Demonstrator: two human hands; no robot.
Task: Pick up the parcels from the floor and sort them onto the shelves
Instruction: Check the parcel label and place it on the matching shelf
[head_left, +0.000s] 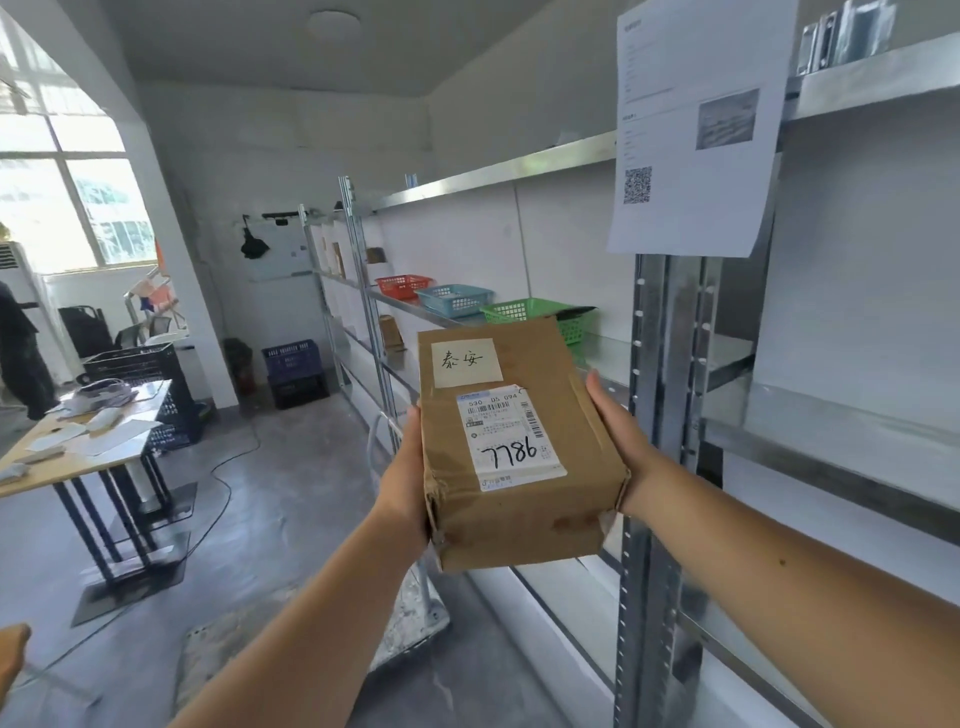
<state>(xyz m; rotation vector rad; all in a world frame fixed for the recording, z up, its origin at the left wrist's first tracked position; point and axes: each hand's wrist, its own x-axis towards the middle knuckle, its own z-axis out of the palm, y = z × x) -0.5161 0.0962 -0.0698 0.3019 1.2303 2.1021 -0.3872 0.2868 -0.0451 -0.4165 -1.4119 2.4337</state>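
Note:
I hold a brown cardboard parcel (519, 509) up in front of me with both hands. It carries a white shipping label with "7786" written on it and a pale handwritten note near its top. My left hand (402, 478) grips its left side, fingers hidden beneath. My right hand (618, 431) grips its right side, thumb on the upper edge. Just behind and to the right of the parcel stands the metal shelving (670, 364).
Red (402, 286), blue (454, 299) and green (540, 314) baskets sit on a middle shelf. A printed sheet (696, 130) hangs on the upright. A wooden table (78, 452) with papers, dark crates (296, 364), a floor cable and a person at far left are in view.

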